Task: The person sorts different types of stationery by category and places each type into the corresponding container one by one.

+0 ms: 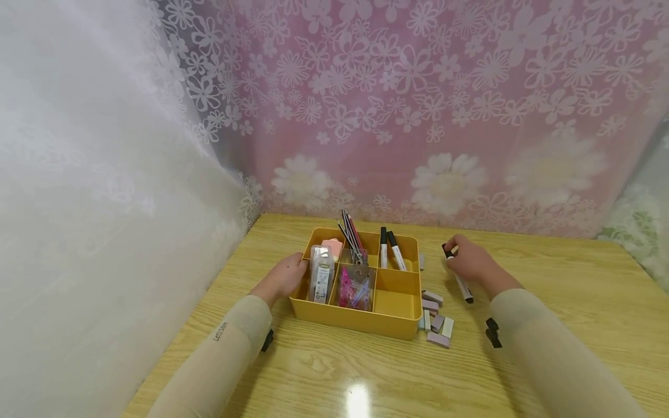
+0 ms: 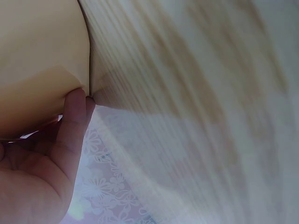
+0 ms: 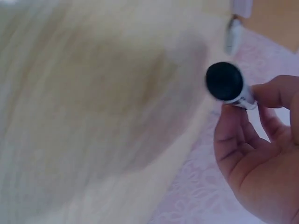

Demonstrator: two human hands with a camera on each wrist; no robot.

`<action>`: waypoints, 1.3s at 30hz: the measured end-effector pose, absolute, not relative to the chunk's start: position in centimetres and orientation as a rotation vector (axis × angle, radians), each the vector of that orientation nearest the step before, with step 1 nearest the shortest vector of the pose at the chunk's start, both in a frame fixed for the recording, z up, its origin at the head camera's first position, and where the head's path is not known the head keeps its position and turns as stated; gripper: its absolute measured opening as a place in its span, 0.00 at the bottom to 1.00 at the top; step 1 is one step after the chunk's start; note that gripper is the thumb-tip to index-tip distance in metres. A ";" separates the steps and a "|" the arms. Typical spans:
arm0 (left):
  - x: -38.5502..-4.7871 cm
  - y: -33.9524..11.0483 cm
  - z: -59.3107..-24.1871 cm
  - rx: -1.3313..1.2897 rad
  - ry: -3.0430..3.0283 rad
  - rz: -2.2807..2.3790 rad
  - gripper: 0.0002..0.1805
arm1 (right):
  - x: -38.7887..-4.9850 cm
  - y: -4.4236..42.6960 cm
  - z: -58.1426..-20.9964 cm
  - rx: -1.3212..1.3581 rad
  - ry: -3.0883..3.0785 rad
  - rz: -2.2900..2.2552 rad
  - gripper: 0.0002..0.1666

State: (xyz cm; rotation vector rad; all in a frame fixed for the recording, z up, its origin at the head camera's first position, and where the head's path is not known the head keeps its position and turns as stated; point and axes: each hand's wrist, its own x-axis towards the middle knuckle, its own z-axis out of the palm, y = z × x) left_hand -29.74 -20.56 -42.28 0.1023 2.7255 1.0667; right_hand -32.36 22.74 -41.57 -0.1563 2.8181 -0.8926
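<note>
A yellow compartment tray (image 1: 355, 322) stands on the table. My left hand (image 1: 286, 276) grips its left side; in the left wrist view the fingers (image 2: 74, 109) of that hand press against the tray wall (image 2: 42, 60). To the right of the tray, my right hand (image 1: 470, 259) pinches a white marker (image 1: 462, 285) with black ends. The right wrist view shows the marker (image 3: 229, 84) nearly end-on, its dark end towards the camera, held between thumb and fingertips. Two similar markers (image 1: 397, 255) lean in the tray's back right compartment. The front right compartment (image 1: 395, 296) shows its bare floor.
Other compartments hold pencils (image 1: 351, 232), pink and purple items (image 1: 355, 290) in clear packaging, a clear plastic case (image 1: 321, 276) and a pinkish-orange object (image 1: 333, 247). Several small pastel blocks (image 1: 438, 339) lie by the tray's right side. A floral curtain (image 1: 392, 116) hangs behind the table.
</note>
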 end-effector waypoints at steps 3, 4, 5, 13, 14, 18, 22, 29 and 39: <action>-29.8 -20.7 -42.3 0.105 2.729 1.062 0.28 | -32.4 22.1 -40.4 -0.186 2.843 -1.043 0.33; -29.8 -20.7 -42.3 0.105 2.729 1.061 0.28 | -32.4 21.8 -40.0 -0.187 2.845 -1.094 0.36; -29.8 -20.7 -42.4 0.103 2.728 1.060 0.28 | -32.3 21.5 -39.6 -0.193 2.848 -1.139 0.39; -29.8 -20.5 -42.3 0.101 2.724 1.067 0.28 | -31.8 18.9 -36.5 -0.253 2.819 -1.522 0.41; -29.8 -20.5 -42.3 0.104 2.723 1.071 0.28 | -31.8 18.6 -36.3 -0.271 2.824 -1.562 0.41; -29.8 -20.4 -42.4 0.105 2.720 1.074 0.28 | -31.7 17.5 -35.7 -0.305 2.855 -1.652 0.40; -29.8 -20.4 -42.4 0.101 2.718 1.066 0.28 | -31.9 16.6 -36.0 -0.346 2.877 -1.656 0.39; -29.8 -20.4 -42.4 0.110 2.724 1.066 0.28 | -32.3 15.1 -36.8 -0.420 3.021 -1.384 0.38; -29.6 -20.5 -42.3 0.105 2.721 1.062 0.28 | -32.5 14.8 -38.1 -0.381 3.015 -1.079 0.37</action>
